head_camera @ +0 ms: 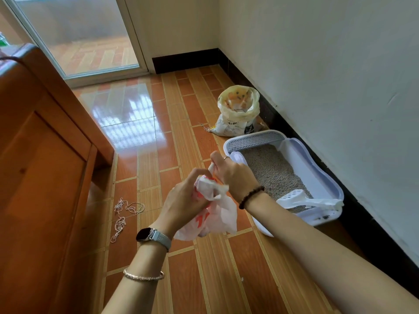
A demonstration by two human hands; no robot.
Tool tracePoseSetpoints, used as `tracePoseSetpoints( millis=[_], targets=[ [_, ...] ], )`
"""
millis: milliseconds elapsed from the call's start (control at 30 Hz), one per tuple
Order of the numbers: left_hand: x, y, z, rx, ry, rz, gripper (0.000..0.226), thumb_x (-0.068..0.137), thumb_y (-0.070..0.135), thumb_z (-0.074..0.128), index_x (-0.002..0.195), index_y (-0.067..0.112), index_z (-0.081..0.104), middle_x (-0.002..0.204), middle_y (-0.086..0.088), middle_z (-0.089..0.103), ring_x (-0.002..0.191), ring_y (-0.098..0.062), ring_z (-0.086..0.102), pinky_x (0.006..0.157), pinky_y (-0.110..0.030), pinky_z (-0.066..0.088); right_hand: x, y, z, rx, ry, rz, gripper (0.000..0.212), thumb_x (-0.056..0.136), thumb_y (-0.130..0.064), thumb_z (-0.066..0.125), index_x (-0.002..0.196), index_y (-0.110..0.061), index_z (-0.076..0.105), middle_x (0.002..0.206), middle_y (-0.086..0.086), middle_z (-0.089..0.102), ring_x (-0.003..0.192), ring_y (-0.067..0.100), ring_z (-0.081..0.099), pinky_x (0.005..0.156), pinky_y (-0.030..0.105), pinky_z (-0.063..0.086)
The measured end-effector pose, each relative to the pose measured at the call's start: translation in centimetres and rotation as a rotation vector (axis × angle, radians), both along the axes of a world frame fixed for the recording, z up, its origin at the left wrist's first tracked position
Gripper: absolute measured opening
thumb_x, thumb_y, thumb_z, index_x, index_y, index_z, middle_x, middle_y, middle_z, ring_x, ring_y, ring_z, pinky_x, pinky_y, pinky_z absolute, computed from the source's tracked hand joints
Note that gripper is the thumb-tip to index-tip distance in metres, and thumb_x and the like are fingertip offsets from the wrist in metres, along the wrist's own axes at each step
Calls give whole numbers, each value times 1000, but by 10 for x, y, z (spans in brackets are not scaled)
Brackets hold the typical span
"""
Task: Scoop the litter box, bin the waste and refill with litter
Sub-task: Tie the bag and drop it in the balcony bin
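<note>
We are holding the bag [213, 214] in the air between both hands, above the floor [181, 105] and just this side of the box [326, 177]. Our left hand [186, 200] is clenching the bunched neck from below, fingers curled round the plastic. Our right hand [233, 175] is pinching a twisted strip of it just above the left fingers. We are judging that the two grips are working the neck — knotting it shut or teasing it open, we cannot tell which. The body is hanging slack beneath the fingers, its contents hidden.

Beyond the right fingertips the box is sitting along the wall [340, 87], with litter [272, 168] lying level inside. The scoop [301, 199] is resting in it, right of our right wrist, handle on the near rim — parked there, we are guessing, so both hands are free for the bag. Past the box, the sack [238, 109] is standing open-mouthed, ready for refilling.

We are counting one bag, one box, one scoop, one sack, and two tangles of string [127, 209] on the floor left of the left hand.
</note>
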State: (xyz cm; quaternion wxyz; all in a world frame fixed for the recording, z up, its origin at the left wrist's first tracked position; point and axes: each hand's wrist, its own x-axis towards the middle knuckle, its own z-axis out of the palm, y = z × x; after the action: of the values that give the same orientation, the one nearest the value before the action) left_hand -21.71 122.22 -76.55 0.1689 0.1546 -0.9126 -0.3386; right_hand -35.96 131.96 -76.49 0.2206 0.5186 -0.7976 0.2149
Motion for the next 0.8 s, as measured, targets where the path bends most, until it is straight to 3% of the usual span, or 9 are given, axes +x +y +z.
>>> tracePoseSetpoints(
  millis=[100,167,233,333,400,500,667,733,800],
  targets=[
    [0,2,7,-5,39,39,14,83,63,48,87,49,46,67,20,55,59,1,56,52,-23,38,5,-1,2,-86,-463,17,13,95,-20,50,102,-16,41,66,7,59,55,27,59,49,37,48],
    [0,1,5,-34,76,27,6,91,44,53,97,45,53,72,20,54,62,3,54,52,-22,34,5,-1,1,-175,-913,56,12,94,-16,55,103,-13,47,68,3,60,56,13,59,52,31,48],
    [-1,-4,-1,-103,66,2,23,94,31,56,115,38,53,86,18,53,62,-1,53,53,-23,38,7,-4,5,-269,-1314,148,10,95,-8,52,103,-13,52,79,6,64,62,9,61,56,24,49],
    [0,-8,-8,-204,-1,-30,53,90,19,60,133,45,44,107,21,51,69,-4,55,53,-25,47,6,-4,16,-345,-1791,172,15,97,-9,48,107,-7,60,95,15,68,79,21,67,68,28,57],
    [2,-6,-11,-245,-27,-38,58,88,15,60,134,47,44,112,21,51,74,-5,57,55,-23,47,2,-1,15,-266,-1764,166,22,93,-21,58,109,-6,62,101,15,69,89,25,69,81,34,57],
    [4,-6,-16,-250,-21,1,51,88,11,59,126,45,52,118,17,50,78,-7,59,57,-25,51,-4,2,9,-118,-1418,121,24,82,-14,73,104,-9,66,95,14,71,86,22,71,79,33,58],
    [13,-10,-28,-172,-36,30,28,87,12,63,108,30,64,126,7,52,91,-16,63,64,-37,57,-15,4,18,-337,-1396,20,14,86,-2,65,98,-8,67,90,6,71,82,13,68,72,22,57],
    [16,-8,-32,-187,-29,6,24,86,13,65,105,29,66,129,8,51,92,-17,63,64,-36,57,-17,2,16,-245,-1414,-36,15,91,-12,61,105,-7,64,90,4,70,82,15,66,73,25,57],
    [15,-7,-32,-208,-27,9,24,86,14,66,102,32,66,132,13,48,91,-14,63,63,-34,57,-13,-2,13,-12,-1429,-48,36,88,-37,63,108,-7,62,89,4,68,77,15,64,73,26,57]
  ],
)
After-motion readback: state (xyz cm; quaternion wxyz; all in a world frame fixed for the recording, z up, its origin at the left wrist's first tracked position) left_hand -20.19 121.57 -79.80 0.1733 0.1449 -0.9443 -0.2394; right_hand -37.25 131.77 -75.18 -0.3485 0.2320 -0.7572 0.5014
